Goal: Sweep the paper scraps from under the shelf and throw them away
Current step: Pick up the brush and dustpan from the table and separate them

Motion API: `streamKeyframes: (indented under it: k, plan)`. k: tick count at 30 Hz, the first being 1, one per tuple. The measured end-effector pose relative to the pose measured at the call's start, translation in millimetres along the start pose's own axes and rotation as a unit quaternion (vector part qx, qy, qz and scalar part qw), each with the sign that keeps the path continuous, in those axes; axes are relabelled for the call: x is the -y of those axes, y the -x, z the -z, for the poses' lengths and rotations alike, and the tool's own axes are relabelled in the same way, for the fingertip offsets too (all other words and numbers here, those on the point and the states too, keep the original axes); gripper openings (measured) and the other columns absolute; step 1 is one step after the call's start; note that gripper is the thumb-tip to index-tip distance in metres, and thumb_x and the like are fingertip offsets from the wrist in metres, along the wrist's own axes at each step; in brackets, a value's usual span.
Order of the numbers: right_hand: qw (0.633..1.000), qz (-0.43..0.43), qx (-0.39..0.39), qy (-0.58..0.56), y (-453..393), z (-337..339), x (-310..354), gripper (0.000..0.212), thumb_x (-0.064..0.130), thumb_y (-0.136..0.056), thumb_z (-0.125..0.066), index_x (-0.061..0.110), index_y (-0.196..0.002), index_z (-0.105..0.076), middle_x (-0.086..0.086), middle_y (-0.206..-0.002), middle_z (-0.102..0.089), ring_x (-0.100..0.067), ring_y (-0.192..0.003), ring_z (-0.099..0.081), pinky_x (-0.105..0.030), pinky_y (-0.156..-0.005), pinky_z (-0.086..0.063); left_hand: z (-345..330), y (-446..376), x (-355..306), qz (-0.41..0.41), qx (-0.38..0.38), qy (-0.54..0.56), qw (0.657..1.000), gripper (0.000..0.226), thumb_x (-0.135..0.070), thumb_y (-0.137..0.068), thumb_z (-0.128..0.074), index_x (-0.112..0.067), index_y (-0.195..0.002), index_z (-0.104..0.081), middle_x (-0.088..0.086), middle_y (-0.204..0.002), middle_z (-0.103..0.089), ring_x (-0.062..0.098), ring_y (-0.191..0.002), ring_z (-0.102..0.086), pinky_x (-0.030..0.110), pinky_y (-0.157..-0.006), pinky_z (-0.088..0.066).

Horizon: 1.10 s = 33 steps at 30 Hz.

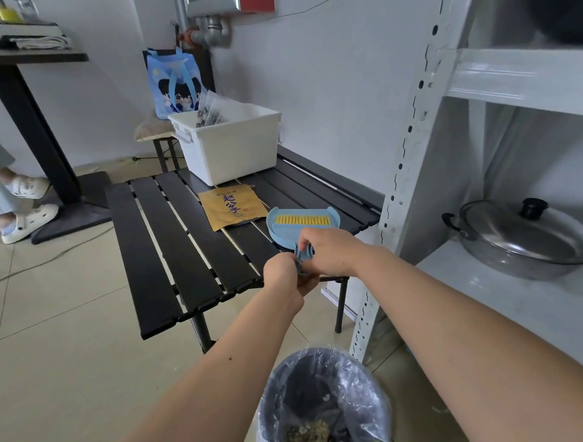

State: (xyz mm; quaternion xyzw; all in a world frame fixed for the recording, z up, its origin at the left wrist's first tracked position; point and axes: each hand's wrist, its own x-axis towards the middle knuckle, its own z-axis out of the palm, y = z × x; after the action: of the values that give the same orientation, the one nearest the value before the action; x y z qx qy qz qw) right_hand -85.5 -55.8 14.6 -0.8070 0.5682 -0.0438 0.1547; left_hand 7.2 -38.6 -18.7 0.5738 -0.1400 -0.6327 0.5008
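A light blue dustpan [284,228] with a yellow comb strip lies on the near right corner of the black slatted table [187,235]. My right hand [329,248] grips the blue handle end at the pan's near side. Just below it, my left hand [285,276] closes on a second blue-grey handle part; the brush head is hidden by my hands. A bin [324,407] lined with a clear plastic bag stands on the floor below my arms, with scraps at its bottom. The white metal shelf [410,153] rises at the right.
A white plastic tub [230,145] and a yellow paper packet [231,208] sit on the table. A blue tote bag [174,83] rests on a stool behind. A lidded steel pot [524,238] stands on the shelf. A person's feet [28,204] show at left beside a black pedestal table.
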Motion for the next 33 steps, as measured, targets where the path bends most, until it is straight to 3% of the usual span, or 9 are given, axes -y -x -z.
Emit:
streamKeyframes:
  k: [6, 9, 13, 15, 18, 21, 25, 28, 33]
  plan:
    - [0.989, 0.029, -0.003, 0.142, -6.3, 2.3, 11.7, 0.032, 0.021, -0.09, -0.054, 0.014, -0.122, -0.05, -0.011, -0.112, -0.061, -0.022, -0.086, -0.05, -0.032, -0.069, -0.044, 2.7, 0.7, 3.3, 0.004, 0.013, 0.006, 1.0, 0.021, 0.004, -0.089, -0.037, -0.005, -0.077, -0.05, 0.016, -0.076, -0.056, 0.027, -0.059, -0.057, 0.034, -0.06, -0.054]
    - [0.981, 0.048, 0.006, 0.185, -7.5, 4.6, 16.0, 0.032, 0.019, -0.089, -0.055, 0.013, -0.121, -0.05, -0.01, -0.107, -0.06, -0.023, -0.084, -0.05, -0.03, -0.067, -0.04, 3.2, 0.0, 3.7, -0.001, 0.019, 0.008, 1.0, 0.018, 0.003, -0.09, -0.038, -0.004, -0.08, -0.051, 0.016, -0.077, -0.057, 0.027, -0.059, -0.058, 0.034, -0.059, -0.054]
    - [0.979, 0.066, 0.007, 0.194, -5.1, 10.8, 20.3, 0.025, 0.02, -0.087, -0.056, 0.013, -0.11, -0.05, -0.004, -0.093, -0.048, -0.022, -0.083, -0.05, -0.035, -0.073, -0.049, 2.7, 0.5, 1.8, -0.012, 0.024, 0.007, 1.0, 0.017, 0.002, -0.092, -0.038, -0.006, -0.093, -0.053, 0.016, -0.08, -0.059, 0.026, -0.063, -0.06, 0.037, -0.066, -0.056]
    - [0.979, 0.069, 0.006, 0.191, -5.1, 12.0, 20.2, 0.028, 0.019, -0.087, -0.056, 0.011, -0.114, -0.052, -0.005, -0.095, -0.051, -0.023, -0.085, -0.051, -0.037, -0.079, -0.051, 2.0, 2.6, 0.3, -0.013, 0.024, 0.006, 1.0, 0.018, 0.002, -0.093, -0.037, -0.007, -0.091, -0.053, 0.015, -0.079, -0.059, 0.025, -0.064, -0.06, 0.037, -0.07, -0.056]
    - [0.979, 0.072, -0.003, 0.191, -5.7, 11.2, 16.9, 0.026, 0.02, -0.087, -0.055, 0.012, -0.112, -0.055, -0.01, -0.104, -0.063, -0.024, -0.084, -0.053, -0.034, -0.073, -0.049, 1.3, 3.4, -1.3, -0.012, 0.018, 0.003, 1.0, 0.021, 0.002, -0.094, -0.037, -0.008, -0.084, -0.053, 0.015, -0.077, -0.059, 0.024, -0.063, -0.059, 0.037, -0.07, -0.056]
    - [0.981, 0.07, -0.019, 0.181, -5.4, 12.9, 16.7, 0.025, 0.019, -0.088, -0.053, 0.009, -0.11, -0.057, -0.011, -0.107, -0.065, -0.027, -0.09, -0.06, -0.036, -0.075, -0.049, 1.0, 1.2, -0.6, -0.017, 0.022, 0.01, 1.0, 0.02, 0.001, -0.093, -0.038, -0.006, -0.099, -0.056, 0.014, -0.079, -0.06, 0.024, -0.063, -0.06, 0.034, -0.062, -0.056]
    - [0.985, 0.037, -0.106, 0.133, -2.1, 13.4, 19.5, 0.031, 0.014, -0.091, -0.046, 0.011, -0.118, -0.061, -0.016, -0.111, -0.065, -0.034, -0.1, -0.061, -0.037, -0.082, -0.049, -0.7, 1.0, 0.6, -0.01, 0.027, 0.011, 1.0, 0.02, 0.0, -0.093, -0.039, -0.004, -0.105, -0.054, 0.014, -0.078, -0.06, 0.023, -0.061, -0.059, 0.031, -0.054, -0.055]
    - [0.978, -0.032, -0.204, 0.021, 2.7, 12.1, 16.7, 0.033, 0.01, -0.094, -0.042, 0.013, -0.118, -0.064, -0.015, -0.111, -0.067, -0.034, -0.101, -0.061, -0.036, -0.081, -0.049, -3.9, 4.3, 0.1, -0.004, 0.021, 0.01, 1.0, 0.021, 0.0, -0.093, -0.037, -0.002, -0.107, -0.053, 0.015, -0.077, -0.06, 0.022, -0.058, -0.058, 0.028, -0.047, -0.055]
    - [0.951, -0.062, -0.3, -0.031, 14.1, 10.3, 6.7, 0.031, 0.015, -0.098, -0.038, 0.008, -0.11, -0.066, -0.011, -0.106, -0.07, -0.034, -0.099, -0.063, -0.042, -0.083, -0.053, -5.6, 14.3, 0.6, -0.013, 0.012, 0.006, 1.0, 0.017, -0.007, -0.097, -0.038, -0.005, -0.106, -0.051, 0.014, -0.077, -0.06, 0.022, -0.061, -0.059, 0.032, -0.062, -0.055]
